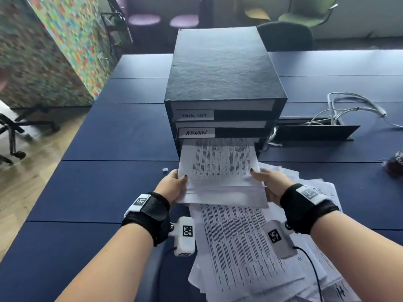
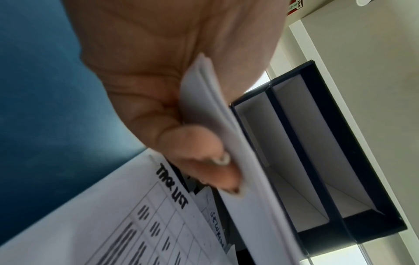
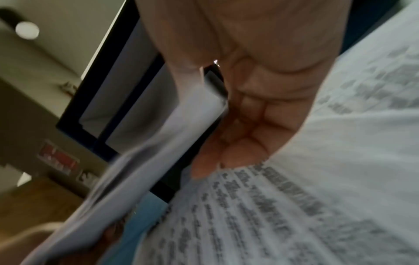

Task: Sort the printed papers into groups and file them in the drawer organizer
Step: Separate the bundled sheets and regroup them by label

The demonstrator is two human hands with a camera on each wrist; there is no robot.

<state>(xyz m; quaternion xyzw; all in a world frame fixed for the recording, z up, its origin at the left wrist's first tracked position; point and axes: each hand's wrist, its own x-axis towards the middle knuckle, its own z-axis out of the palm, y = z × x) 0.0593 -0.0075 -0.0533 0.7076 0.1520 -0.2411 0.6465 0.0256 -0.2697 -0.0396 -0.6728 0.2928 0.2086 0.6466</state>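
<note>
1. Loose papers lie spread on the blue counter, nearest the person.
2. The left hand holds the stack at its left edge, thumb on top, grip clamped on it.
3. The right hand holds the stack's right edge the same way, grip clamped.
4. The stack's far end sits inside the lowest slot of the organizer, under the "ADMIN" label.
5. Cables lie to the right, beyond.
</note>
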